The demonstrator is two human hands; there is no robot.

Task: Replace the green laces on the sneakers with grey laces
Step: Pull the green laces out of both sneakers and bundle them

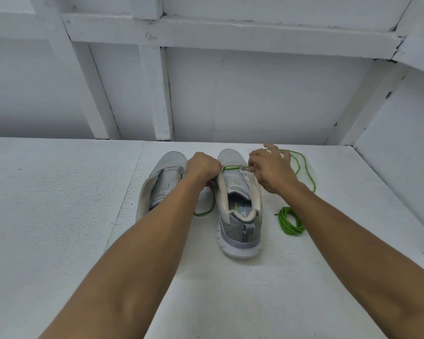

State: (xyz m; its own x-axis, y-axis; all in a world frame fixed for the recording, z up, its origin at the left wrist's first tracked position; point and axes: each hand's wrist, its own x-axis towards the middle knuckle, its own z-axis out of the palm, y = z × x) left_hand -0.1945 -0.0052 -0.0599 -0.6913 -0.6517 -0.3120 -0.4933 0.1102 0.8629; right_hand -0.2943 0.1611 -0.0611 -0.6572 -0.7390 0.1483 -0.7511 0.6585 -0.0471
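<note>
Two grey sneakers stand side by side on the white table, toes pointing away from me. The left sneaker (165, 182) has no lace in it. The right sneaker (239, 199) has a green lace (230, 168) across its lowest eyelets only. My left hand (201, 166) grips the right sneaker's left eyelet edge. My right hand (271, 171) pinches the green lace at the right eyelet edge; the lace trails off in loops (304, 172) to the right. A green end (206, 211) lies between the sneakers. No grey lace is visible.
A coiled green lace (291, 222) lies on the table (59, 216) right of the right sneaker's heel. White panelled walls (230, 94) close in the back and the right side.
</note>
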